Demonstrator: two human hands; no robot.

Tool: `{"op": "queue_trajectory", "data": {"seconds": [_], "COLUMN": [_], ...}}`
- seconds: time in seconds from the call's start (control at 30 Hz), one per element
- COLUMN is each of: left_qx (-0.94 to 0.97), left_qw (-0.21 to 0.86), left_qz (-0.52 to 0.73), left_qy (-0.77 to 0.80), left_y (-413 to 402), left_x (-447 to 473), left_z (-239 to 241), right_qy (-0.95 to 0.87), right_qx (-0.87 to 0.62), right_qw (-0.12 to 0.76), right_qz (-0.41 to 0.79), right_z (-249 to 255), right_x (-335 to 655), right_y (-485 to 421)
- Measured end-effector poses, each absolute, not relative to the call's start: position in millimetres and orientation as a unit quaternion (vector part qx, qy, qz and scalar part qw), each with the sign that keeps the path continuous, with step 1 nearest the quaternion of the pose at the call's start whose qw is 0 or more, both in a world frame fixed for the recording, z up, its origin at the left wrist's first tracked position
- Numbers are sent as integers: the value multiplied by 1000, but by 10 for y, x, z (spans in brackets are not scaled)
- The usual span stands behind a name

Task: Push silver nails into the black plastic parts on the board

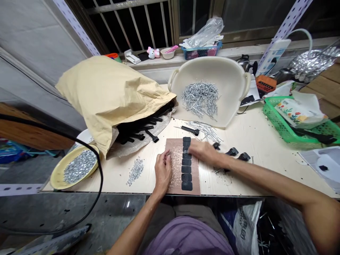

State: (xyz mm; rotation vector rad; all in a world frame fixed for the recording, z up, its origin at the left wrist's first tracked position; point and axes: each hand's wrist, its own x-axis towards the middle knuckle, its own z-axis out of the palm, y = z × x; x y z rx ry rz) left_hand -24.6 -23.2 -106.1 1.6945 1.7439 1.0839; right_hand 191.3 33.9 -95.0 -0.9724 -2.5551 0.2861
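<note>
A brown board [177, 177] with a pale speckled patch lies at the table's front edge. Down its right half runs a column of several flat black pieces with rounded corners [186, 169]. My left hand [162, 170] rests at the board's left edge, fingers curled together; what they hold, if anything, is hidden. Over the upper part of the column is my right hand [203, 152], smeared by motion, its fingertips at the black pieces. Just beyond the board lie a black strap-like piece [190, 130] and a bunch of thin metal pins [208, 131].
A white basin [231, 102] holds a heap of metal pins [200, 97]. Black parts spill from a tan sack [106, 88]. Small shiny metal bits fill a yellow bowl [57, 177]; more lie in a loose pile [136, 171]. A green basket [276, 131] stands at right.
</note>
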Motion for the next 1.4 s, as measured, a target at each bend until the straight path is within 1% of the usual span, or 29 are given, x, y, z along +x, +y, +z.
{"op": "queue_trajectory", "data": {"seconds": [0.07,0.23,0.33,0.47,0.63,0.83,0.87,0.93,1.0,1.07,1.17,1.27,1.33,1.4], "left_qx": [621,621,621,623,626,622,622,622,622,625,624,606,600,607], "left_qw": [243,244,240,237,232,236,239,245,246,243,210,128,74,42], "left_qz": [394,395,397,400,400,408,409,411,415,419,417,385,348,309], "left_qy": [633,631,632,629,628,625,623,620,616,612,627,684,717,731], "left_y": [-231,-225,-221,-218,-223,-229,-230,-238,-262,-304,-378,-449,-489,-504], "left_x": [-244,-248,-252,-251,-249,-252,-244,-219,-199,-220,-420,-837,-1152,-1407], "left_z": [-1056,-1058,-1070,-1083,-1075,-1069,-1067,-1058,-1039,-1011,-961,-925,-923,-943], "right_qy": [-935,-891,-908,-922,-926,-907,-902,-887,-868,-857,-858,-865,-871,-870], "right_qx": [-292,-386,-353,-317,-313,-359,-374,-418,-459,-480,-495,-493,-485,-484], "right_qw": [166,218,209,204,170,96,97,130,173,186,132,77,70,72], "right_qz": [111,100,87,87,122,200,194,146,76,25,-29,-48,-43,-54], "right_z": [-970,-994,-1008,-1004,-916,-588,-538,-492,-531,-638,-842,-1008,-1090,-1149], "right_x": [1913,1966,1983,1932,1943,2503,2570,2587,2435,2164,1717,1426,1350,1343], "right_y": [260,399,460,269,-22,-124,-69,134,437,778,1201,1433,1501,1521]}}
